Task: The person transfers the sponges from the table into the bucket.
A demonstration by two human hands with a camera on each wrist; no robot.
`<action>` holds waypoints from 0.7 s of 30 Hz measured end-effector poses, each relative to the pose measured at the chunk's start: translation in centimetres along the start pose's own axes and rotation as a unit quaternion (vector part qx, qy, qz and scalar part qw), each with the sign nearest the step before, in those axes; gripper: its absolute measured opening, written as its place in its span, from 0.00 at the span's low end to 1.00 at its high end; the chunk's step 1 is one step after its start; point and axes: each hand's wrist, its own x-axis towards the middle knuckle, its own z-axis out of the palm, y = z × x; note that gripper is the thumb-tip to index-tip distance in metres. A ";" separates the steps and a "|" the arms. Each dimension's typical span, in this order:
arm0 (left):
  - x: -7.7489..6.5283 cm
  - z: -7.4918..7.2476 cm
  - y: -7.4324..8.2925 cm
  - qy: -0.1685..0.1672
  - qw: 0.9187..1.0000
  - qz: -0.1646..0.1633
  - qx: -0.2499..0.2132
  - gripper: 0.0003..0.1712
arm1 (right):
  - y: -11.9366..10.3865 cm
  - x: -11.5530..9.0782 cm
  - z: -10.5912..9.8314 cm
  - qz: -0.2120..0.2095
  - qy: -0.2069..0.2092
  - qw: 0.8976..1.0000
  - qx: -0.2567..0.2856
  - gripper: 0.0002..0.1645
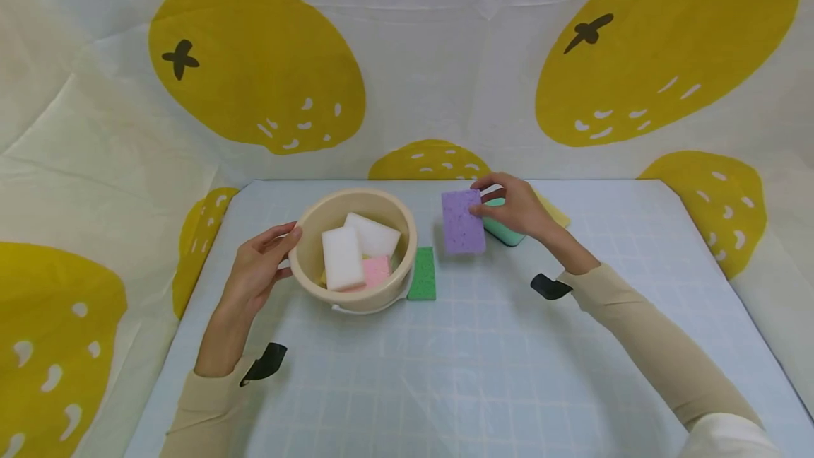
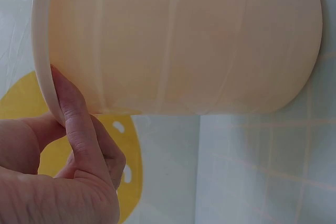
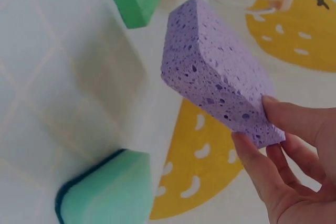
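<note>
In the head view a cream bucket (image 1: pixel 305 260) stands left of centre, with two white sponges (image 1: pixel 343 260) and a pink sponge (image 1: pixel 376 271) inside. My left hand (image 1: pixel 257 267) pinches the bucket's rim on its left side; the left wrist view shows thumb and fingers on either side of that rim. My right hand (image 1: pixel 511 207) pinches a purple sponge (image 1: pixel 463 223) by one end, thumb on one face and fingers on the other. The right wrist view shows this purple sponge (image 3: pixel 220 72) raised above the table, its pores visible.
A green sponge (image 1: pixel 422 274) lies against the bucket's right side. Beneath my right hand is a teal sponge (image 1: pixel 502 228) with a dark edge, and a yellow piece (image 1: pixel 552 209) lies beyond it. The bucket's white handle (image 1: pixel 375 312) hangs at its front. A fruit-patterned sheet surrounds the table.
</note>
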 end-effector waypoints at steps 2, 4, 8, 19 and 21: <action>0.0 0.0 -0.1 0.001 1.000 0.000 -0.002 0.39 | -0.5 0.0 -0.3 -0.009 -0.001 1.000 0.005 0.24; 0.0 0.0 -0.1 0.000 1.000 0.001 -0.007 0.39 | -1.0 0.0 -0.5 -0.012 0.000 1.000 0.007 0.24; 0.1 0.0 0.0 0.001 1.000 -0.001 -0.006 0.39 | -2.5 0.0 -1.0 -0.006 0.000 1.000 0.011 0.25; 0.1 0.2 0.0 0.006 1.000 -0.005 0.004 0.39 | -6.0 0.8 -1.9 -0.026 -0.015 0.999 0.043 0.23; 0.1 0.2 0.0 0.004 1.000 -0.004 0.003 0.40 | -6.6 0.9 -2.0 -0.025 -0.020 0.998 0.051 0.23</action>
